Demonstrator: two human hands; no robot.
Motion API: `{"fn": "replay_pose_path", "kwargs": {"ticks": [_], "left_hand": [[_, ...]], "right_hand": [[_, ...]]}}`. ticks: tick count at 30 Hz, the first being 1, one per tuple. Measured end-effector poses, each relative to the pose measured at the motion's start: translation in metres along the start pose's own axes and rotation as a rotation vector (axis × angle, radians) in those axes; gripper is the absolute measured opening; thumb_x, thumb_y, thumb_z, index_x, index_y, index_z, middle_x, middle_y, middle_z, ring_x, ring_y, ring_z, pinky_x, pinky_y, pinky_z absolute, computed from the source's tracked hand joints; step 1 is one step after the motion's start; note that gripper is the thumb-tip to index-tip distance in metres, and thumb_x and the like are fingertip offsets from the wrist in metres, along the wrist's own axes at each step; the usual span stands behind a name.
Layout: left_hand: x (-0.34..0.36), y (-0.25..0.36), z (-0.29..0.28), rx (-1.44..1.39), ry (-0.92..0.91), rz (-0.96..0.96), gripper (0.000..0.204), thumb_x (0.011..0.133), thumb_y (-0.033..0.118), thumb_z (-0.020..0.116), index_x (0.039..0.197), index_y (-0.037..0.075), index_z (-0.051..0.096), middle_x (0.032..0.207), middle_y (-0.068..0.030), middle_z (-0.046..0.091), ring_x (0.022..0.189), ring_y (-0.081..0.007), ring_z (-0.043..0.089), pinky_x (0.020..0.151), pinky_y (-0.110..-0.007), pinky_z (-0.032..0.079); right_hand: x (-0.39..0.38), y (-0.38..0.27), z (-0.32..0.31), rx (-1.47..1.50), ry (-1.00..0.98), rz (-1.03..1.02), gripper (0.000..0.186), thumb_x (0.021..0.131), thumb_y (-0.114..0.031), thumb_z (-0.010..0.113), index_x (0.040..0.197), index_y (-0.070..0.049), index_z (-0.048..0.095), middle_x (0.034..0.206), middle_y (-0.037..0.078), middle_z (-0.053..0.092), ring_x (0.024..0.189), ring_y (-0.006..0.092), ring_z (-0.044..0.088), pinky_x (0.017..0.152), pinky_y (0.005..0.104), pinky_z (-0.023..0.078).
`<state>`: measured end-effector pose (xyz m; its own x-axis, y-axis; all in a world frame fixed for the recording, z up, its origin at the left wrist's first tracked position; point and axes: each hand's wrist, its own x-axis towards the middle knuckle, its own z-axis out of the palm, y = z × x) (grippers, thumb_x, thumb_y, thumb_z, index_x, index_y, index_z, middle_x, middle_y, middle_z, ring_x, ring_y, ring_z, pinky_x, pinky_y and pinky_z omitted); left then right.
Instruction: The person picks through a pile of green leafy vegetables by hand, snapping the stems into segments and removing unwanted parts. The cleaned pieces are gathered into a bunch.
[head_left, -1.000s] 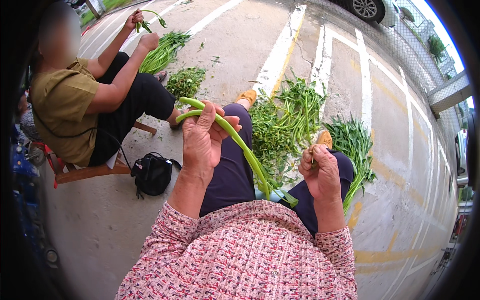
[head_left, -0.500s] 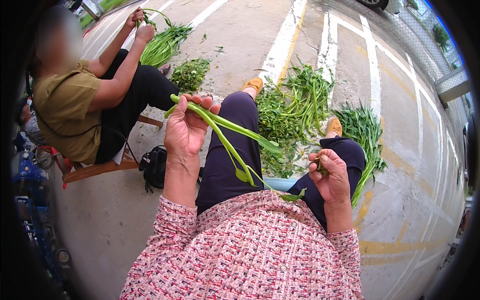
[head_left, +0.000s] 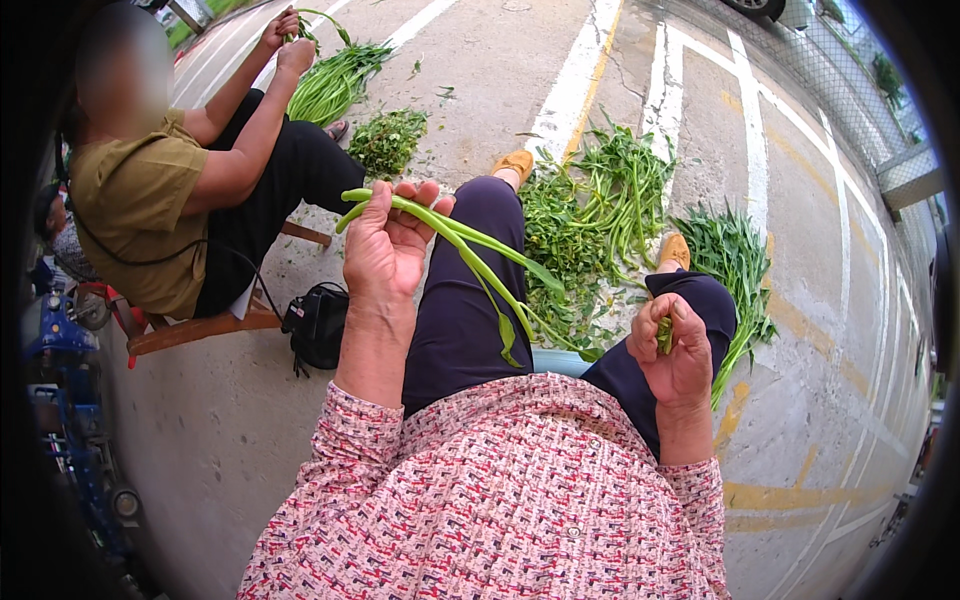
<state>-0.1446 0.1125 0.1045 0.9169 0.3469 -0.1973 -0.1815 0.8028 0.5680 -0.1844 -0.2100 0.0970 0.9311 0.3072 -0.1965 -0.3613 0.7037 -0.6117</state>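
My left hand (head_left: 390, 245), raised over my left thigh, holds long pale-green hollow stalks (head_left: 470, 255) between thumb and fingers, their leafy ends drooping toward my lap. My right hand (head_left: 668, 345) is near my right knee, fingers closed on a small green scrap (head_left: 664, 335). On the ground between my feet lies a loose pile of cut stems and leaves (head_left: 600, 200). A bundle of long-leaved greens (head_left: 735, 270) lies right of my right foot. A light blue object (head_left: 555, 362), mostly hidden, shows low between my legs.
A co-worker (head_left: 160, 210) sits at left on a wooden seat (head_left: 200, 333), holding greens in both hands. A black bag (head_left: 315, 330) lies beside the seat. More greens (head_left: 330, 85) and a leaf heap (head_left: 385, 140) lie ahead left. Blue vehicles stand at far left; a mesh fence (head_left: 845, 80) runs at upper right.
My left hand has risen slightly and turned palm-up, the stalks now lying flatter toward the right. My right hand's fingers have shifted around the small scrap. The view has shifted slightly.
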Motion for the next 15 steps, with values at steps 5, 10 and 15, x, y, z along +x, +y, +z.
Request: {"fn": "replay_pose_path", "kwargs": {"ticks": [5,10,15], "left_hand": [[-0.002,-0.005,0.006,0.045,0.056,0.054,0.018,0.093,0.018,0.055,0.086,0.001,0.056,0.084,-0.0110,0.062,0.085,-0.0272,0.066,0.078,-0.048,0.057],[-0.007,-0.008,0.014,0.082,0.075,0.100,0.013,0.091,0.016,0.058,0.087,0.004,0.057,0.082,-0.0095,0.062,0.082,-0.0257,0.066,0.072,-0.047,0.058],[-0.012,-0.012,0.020,0.141,0.043,0.176,0.009,0.090,0.015,0.061,0.088,0.006,0.058,0.082,-0.0081,0.062,0.081,-0.0253,0.066,0.071,-0.047,0.059]], "right_hand": [[-0.009,-0.001,0.020,-0.316,-0.158,0.061,0.024,0.093,-0.019,0.056,0.078,0.000,0.056,0.063,0.003,0.051,0.052,0.0065,0.040,0.048,0.0216,0.031],[-0.020,0.017,0.057,-0.776,-0.364,0.384,0.022,0.094,-0.015,0.055,0.103,0.003,0.063,0.068,-0.001,0.055,0.063,0.0063,0.049,0.059,0.0226,0.043],[-0.007,0.028,0.069,-1.078,-0.307,0.283,0.027,0.091,-0.011,0.054,0.114,0.001,0.061,0.065,0.009,0.056,0.062,0.0098,0.053,0.061,0.0260,0.045]]}}
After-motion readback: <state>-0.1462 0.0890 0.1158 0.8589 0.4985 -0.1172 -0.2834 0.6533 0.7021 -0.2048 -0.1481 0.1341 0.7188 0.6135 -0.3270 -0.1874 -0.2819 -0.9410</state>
